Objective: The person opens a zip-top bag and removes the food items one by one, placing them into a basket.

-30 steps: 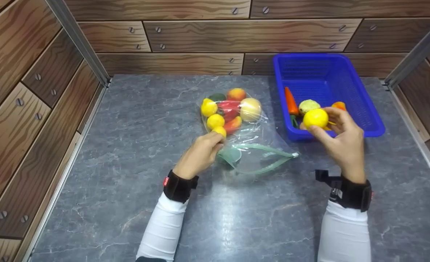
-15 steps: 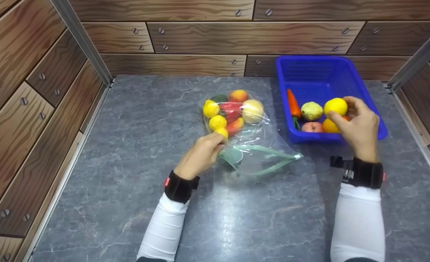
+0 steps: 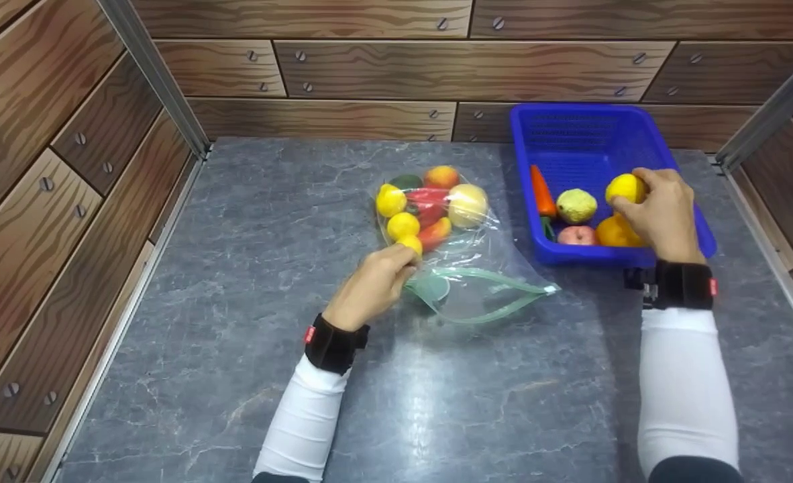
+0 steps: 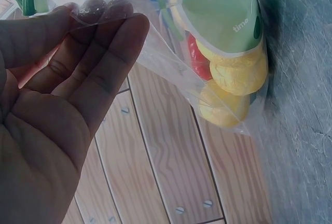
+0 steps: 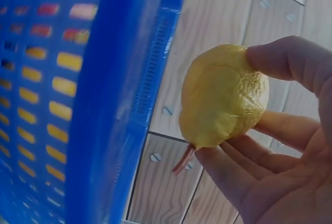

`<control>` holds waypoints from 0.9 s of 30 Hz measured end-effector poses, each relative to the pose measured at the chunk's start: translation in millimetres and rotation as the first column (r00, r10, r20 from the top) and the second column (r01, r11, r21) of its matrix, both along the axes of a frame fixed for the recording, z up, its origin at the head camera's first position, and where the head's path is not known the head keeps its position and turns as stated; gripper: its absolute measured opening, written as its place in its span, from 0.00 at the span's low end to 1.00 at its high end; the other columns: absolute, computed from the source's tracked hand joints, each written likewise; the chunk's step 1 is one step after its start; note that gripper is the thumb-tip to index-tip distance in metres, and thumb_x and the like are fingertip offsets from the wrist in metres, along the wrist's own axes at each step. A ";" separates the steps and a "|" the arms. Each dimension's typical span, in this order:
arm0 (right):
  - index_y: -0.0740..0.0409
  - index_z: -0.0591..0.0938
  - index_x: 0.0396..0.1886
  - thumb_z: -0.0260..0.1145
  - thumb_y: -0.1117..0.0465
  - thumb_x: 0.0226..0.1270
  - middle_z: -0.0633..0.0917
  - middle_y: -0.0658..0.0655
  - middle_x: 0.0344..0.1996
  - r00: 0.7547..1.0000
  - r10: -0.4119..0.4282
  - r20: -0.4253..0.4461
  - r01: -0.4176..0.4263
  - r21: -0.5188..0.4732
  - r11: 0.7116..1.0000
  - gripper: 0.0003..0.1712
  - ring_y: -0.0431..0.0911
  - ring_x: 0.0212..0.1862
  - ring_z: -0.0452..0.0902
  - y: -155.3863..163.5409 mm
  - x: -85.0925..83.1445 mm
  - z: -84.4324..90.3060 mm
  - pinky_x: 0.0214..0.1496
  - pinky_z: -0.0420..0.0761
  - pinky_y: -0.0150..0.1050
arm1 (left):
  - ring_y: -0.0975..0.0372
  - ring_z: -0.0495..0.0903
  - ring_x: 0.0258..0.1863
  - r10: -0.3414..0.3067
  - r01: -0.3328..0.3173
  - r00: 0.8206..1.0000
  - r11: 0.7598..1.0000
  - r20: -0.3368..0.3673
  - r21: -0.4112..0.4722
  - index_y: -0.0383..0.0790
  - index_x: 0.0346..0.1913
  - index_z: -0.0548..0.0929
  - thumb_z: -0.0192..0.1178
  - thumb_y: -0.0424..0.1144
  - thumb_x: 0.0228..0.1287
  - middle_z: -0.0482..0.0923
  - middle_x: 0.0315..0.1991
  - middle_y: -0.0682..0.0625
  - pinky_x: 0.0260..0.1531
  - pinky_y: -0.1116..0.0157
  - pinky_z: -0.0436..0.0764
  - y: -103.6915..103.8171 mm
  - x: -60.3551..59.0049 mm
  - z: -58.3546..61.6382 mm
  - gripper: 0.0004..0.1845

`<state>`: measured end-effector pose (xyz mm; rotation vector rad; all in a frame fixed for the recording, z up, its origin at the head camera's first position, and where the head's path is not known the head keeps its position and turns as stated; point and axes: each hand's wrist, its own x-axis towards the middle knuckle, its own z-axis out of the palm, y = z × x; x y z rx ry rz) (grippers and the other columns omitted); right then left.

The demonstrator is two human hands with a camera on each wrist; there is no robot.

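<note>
My left hand pinches the edge of a clear zip bag near its mouth. The bag's green zip mouth gapes toward me, and several fruits and vegetables lie inside. In the left wrist view, a green label reads "name" and "time" beside yellow fruits. My right hand holds a round yellow fruit with a brown stem between thumb and fingertips. It is over the right part of the blue basket, beyond the rim in the right wrist view.
Inside the basket are a carrot, a bumpy pale green fruit, a pink fruit and an orange fruit. Wood-patterned panels wall the grey marbled table at the back and sides.
My right hand has carried the yellow fruit rightward and farther back over the basket, uncovering the pink and orange fruits. My left hand keeps its pinch on the bag.
</note>
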<state>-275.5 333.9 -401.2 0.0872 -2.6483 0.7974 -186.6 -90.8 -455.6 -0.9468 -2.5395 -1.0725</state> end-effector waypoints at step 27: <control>0.79 0.71 0.66 0.67 0.56 0.68 0.70 0.85 0.61 0.929 0.014 0.370 -0.082 0.171 0.982 0.37 0.80 0.63 0.65 13.4 -38.7 -19.8 0.66 0.65 0.74 | 0.57 0.82 0.40 -0.005 0.005 1.000 1.000 -0.007 0.008 0.34 0.41 0.82 0.62 0.25 0.70 0.82 0.38 0.46 0.44 0.67 0.85 -1.5 0.6 1.4 0.03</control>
